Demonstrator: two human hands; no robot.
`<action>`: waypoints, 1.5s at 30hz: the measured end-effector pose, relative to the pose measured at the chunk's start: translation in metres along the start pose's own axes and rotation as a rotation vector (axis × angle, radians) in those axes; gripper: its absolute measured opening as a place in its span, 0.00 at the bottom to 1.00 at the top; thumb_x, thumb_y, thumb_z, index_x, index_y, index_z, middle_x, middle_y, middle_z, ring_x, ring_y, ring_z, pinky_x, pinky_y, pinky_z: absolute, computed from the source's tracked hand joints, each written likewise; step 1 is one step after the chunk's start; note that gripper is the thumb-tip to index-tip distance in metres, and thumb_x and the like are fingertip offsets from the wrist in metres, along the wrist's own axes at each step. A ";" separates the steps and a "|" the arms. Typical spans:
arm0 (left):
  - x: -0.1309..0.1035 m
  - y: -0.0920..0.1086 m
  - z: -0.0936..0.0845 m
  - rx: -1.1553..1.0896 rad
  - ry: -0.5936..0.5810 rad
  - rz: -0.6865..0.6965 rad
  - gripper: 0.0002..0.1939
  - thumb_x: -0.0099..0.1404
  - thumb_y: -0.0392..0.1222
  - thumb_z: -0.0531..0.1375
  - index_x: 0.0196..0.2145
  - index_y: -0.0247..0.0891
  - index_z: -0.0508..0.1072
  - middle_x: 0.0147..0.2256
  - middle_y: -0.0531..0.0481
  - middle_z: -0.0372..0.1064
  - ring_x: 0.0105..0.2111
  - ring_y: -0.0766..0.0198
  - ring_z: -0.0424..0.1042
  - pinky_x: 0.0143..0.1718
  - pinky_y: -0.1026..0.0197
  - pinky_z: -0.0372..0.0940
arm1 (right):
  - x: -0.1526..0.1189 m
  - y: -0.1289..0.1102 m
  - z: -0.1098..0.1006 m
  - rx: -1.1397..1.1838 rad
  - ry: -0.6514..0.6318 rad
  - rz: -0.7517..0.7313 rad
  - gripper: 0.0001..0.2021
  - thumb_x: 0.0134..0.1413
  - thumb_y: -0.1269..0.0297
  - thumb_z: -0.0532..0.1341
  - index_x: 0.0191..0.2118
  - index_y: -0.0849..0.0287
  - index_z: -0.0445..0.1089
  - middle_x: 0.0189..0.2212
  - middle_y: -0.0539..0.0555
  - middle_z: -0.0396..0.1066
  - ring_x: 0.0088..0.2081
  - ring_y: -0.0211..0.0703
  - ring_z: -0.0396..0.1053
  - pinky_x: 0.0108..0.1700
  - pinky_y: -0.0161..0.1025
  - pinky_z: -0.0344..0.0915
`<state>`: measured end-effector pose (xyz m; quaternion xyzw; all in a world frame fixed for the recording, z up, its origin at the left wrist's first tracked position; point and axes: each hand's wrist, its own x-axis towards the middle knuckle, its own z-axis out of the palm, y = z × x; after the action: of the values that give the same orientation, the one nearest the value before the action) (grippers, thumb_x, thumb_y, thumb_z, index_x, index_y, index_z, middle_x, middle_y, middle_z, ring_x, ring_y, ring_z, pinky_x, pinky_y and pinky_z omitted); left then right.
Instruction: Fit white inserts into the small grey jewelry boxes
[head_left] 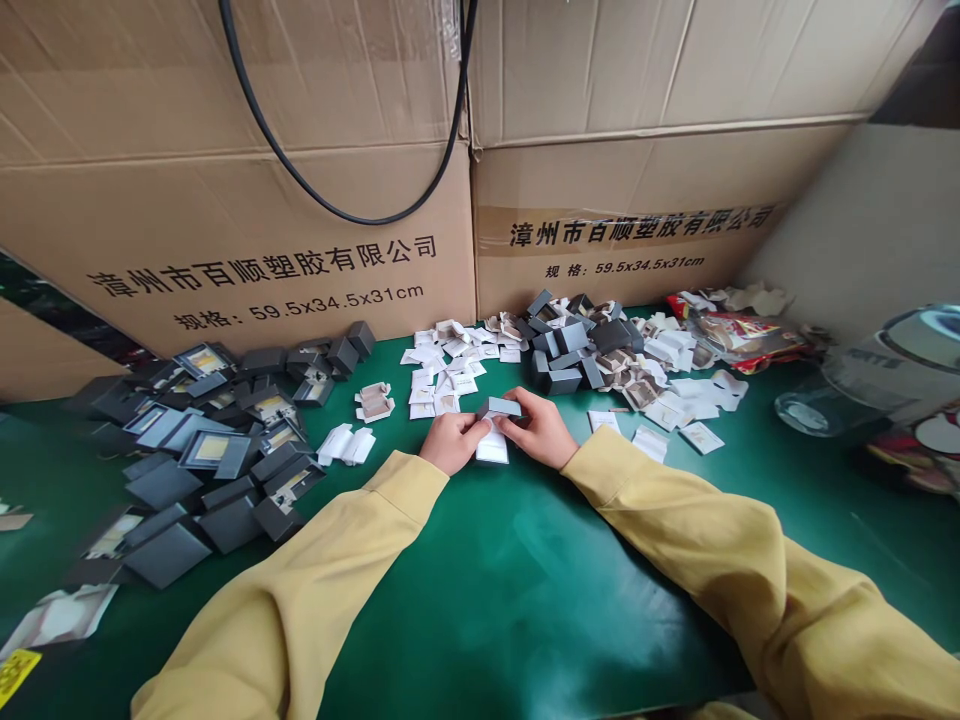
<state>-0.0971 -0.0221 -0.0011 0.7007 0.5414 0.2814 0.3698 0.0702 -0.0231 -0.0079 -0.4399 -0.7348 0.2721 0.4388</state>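
Both my hands meet near the middle of the green table. My left hand point(453, 441) and my right hand point(541, 430) grip a small dark grey box point(499, 407) from either side, thumbs toward each other. A folded white card piece point(493, 445) shows below the box, between my thumbs; whether it is partly inside the box I cannot tell. Just beyond my hands lies a spread of small white folded cards point(442, 375). Closest to my left hand on its outer side is a loose white card insert point(346, 445).
Dark boxes, some open, form a large pile point(217, 440) at left. Another pile of small grey boxes point(566, 345) stands behind my right hand, beside scattered white inserts point(667, 350). A red snack bag point(742, 335) and a clear jar point(847, 390) are at right. Cartons point(300, 240) wall the back.
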 end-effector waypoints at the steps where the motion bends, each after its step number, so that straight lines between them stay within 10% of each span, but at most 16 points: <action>1: 0.000 0.001 0.000 0.011 0.011 0.001 0.18 0.55 0.50 0.53 0.18 0.32 0.68 0.15 0.54 0.56 0.20 0.69 0.55 0.20 0.66 0.47 | 0.000 -0.001 0.000 0.002 -0.007 0.002 0.08 0.49 0.61 0.57 0.33 0.59 0.63 0.25 0.49 0.64 0.24 0.33 0.58 0.24 0.30 0.58; 13: -0.002 0.000 -0.006 -0.158 -0.122 0.017 0.21 0.57 0.54 0.53 0.20 0.32 0.67 0.17 0.54 0.58 0.20 0.69 0.58 0.21 0.66 0.53 | -0.001 0.001 0.000 -0.166 0.052 0.004 0.10 0.52 0.58 0.54 0.31 0.59 0.62 0.22 0.49 0.62 0.23 0.34 0.58 0.26 0.32 0.56; 20: -0.002 -0.001 -0.005 -0.629 -0.214 -0.115 0.22 0.55 0.55 0.55 0.34 0.30 0.69 0.28 0.48 0.66 0.29 0.64 0.66 0.31 0.60 0.66 | 0.003 0.007 0.001 0.199 0.038 0.205 0.11 0.50 0.54 0.55 0.32 0.57 0.60 0.21 0.46 0.61 0.19 0.33 0.61 0.20 0.32 0.60; 45: -0.002 0.001 -0.012 -0.630 -0.354 -0.012 0.22 0.55 0.56 0.57 0.38 0.35 0.62 0.30 0.51 0.64 0.30 0.66 0.66 0.32 0.64 0.62 | 0.005 0.006 0.001 0.400 -0.019 0.230 0.15 0.43 0.55 0.61 0.35 0.58 0.61 0.25 0.48 0.62 0.24 0.33 0.61 0.25 0.32 0.64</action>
<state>-0.1067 -0.0220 0.0064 0.5871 0.3599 0.3066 0.6571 0.0708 -0.0157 -0.0108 -0.4226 -0.6153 0.4647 0.4763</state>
